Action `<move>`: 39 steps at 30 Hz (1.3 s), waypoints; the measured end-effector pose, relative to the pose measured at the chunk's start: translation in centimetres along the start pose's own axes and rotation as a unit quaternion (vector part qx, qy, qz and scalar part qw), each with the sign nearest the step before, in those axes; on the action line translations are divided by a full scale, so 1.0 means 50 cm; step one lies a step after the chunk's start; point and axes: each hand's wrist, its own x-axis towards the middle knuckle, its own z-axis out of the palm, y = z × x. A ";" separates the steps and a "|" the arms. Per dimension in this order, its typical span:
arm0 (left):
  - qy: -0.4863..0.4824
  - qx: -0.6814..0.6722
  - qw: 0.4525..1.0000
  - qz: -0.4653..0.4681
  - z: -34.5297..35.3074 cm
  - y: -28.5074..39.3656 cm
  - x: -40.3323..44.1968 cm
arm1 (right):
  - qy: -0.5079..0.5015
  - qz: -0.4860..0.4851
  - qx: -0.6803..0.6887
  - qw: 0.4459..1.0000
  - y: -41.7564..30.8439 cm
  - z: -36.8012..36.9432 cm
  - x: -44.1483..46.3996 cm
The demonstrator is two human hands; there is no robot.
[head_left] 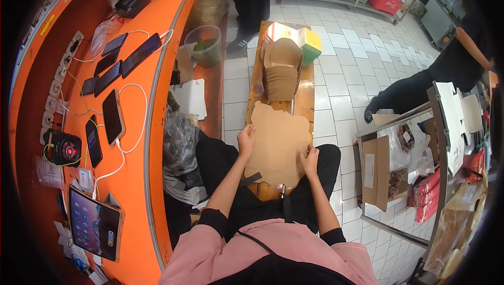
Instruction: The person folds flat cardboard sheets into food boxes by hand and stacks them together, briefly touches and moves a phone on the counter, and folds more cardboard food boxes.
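A flat sheet of brown cardboard [277, 138] with ragged, wavy edges lies on the wooden bench [307, 93] between my legs. My left hand [246, 140] is closed on its left edge. On the right edge, lower down, my right hand [310, 161] pinches the same sheet. Just beyond the sheet stands a stack of brown cardboard pieces [282, 75], curved and nested together. Behind that stack are printed boxes in white, red, yellow and green [311, 46]. A dark strap or flat tool [251, 179] shows near the sheet's lower left corner; its kind is unclear.
On my left an orange counter [137, 180] holds several phones [112, 114], cables and a tablet [93, 223]. A clear bucket [203, 46] stands beyond it. To the right is a metal rack [396, 235] with boxes and bags. Another person [436, 77] stands at the right; another's legs [251, 1] show ahead.
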 end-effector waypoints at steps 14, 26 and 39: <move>-0.001 0.037 0.993 0.113 -0.034 0.032 -0.020 | -0.021 -0.014 0.072 0.997 0.030 0.013 0.017; -0.039 0.005 0.975 0.218 -0.091 0.102 -0.029 | -0.011 -0.055 0.029 0.998 -0.022 -0.011 0.004; -0.387 -0.715 0.521 -0.260 -0.222 0.212 -0.151 | -0.185 -0.251 0.187 0.931 -0.390 -0.217 -0.081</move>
